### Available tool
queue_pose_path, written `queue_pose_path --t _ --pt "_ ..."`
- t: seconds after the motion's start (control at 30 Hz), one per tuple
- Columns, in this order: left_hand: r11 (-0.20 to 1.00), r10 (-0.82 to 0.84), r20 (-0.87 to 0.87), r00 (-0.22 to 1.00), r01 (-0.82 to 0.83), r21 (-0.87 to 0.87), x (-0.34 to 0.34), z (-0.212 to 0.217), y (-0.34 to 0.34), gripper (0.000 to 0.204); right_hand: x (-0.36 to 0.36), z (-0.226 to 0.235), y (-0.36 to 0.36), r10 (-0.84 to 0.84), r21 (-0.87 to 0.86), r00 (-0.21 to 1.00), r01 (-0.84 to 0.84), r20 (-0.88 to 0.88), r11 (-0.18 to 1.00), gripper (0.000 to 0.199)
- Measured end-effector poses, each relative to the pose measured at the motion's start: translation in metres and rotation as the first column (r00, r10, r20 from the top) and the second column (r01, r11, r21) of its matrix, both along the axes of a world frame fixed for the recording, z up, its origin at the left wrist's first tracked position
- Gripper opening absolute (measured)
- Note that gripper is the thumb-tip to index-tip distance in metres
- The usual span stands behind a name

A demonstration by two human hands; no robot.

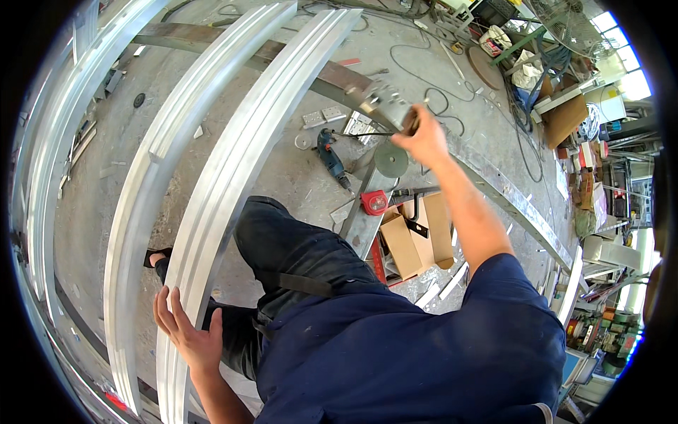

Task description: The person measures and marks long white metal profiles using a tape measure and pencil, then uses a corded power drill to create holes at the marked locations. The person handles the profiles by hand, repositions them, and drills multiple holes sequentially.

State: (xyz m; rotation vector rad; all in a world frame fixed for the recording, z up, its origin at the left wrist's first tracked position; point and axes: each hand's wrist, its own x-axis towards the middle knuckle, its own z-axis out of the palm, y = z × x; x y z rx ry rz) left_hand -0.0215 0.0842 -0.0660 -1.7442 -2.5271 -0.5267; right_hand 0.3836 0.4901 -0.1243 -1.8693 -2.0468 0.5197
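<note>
Hands apart: left hand (189,338), lower left — fingers spread over silver profile (248,134); right hand (425,140), upper centre — curled, cannot tell on what.

My navy shirt (424,339), my black trousers (293,247), silver metal profiles (244,134) striped lengthwise, a teal-and-black drill (330,154), a red tape measure (374,203), a brown cardboard box (401,247), grey-green disc (391,160), mottled grey floor (81,233)

Left hand (191,343) is down low, pretty relaxed, fingers (180,311) a bit spread, thumb (216,326) out. Right arm (470,205) is stretched way out front, right hand (427,143) curled in, kinda blurry.
</note>
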Motion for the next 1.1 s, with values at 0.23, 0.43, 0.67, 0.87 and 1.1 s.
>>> queue_pose_path --t 0.23,0.43,0.67,0.87,1.1 --pt "0.976 0.155 -0.045 0.987 -0.16 -0.149 -0.011 0.008 -0.029 0.086 0.038 -0.052 0.092 0.043 -0.056 0.989 -0.035 0.139 0.998 0.096" --pt "0.902 0.327 -0.117 0.938 -0.347 -0.257 -0.005 0.012 -0.06 0.087 0.06 -0.085 0.13 0.13 -0.189 0.983 -0.105 0.129 0.976 0.102" --pt "0.854 0.452 -0.039 0.891 -0.445 -0.268 -0.006 0.002 -0.107 0.084 0.031 -0.068 0.125 0.219 -0.169 0.956 -0.187 0.196 0.968 0.104" --pt "0.893 0.409 0.013 0.912 -0.397 -0.213 -0.013 0.011 -0.099 0.071 0.006 -0.053 0.042 0.272 0.201 0.962 -0.272 0.028 0.941 0.075" --pt "0.89 0.448 0.042 0.893 -0.441 -0.116 -0.004 -0.002 -0.12 0.061 0.0 -0.097 -0.082 0.639 -0.178 0.745 -0.614 0.192 0.769 0.076"
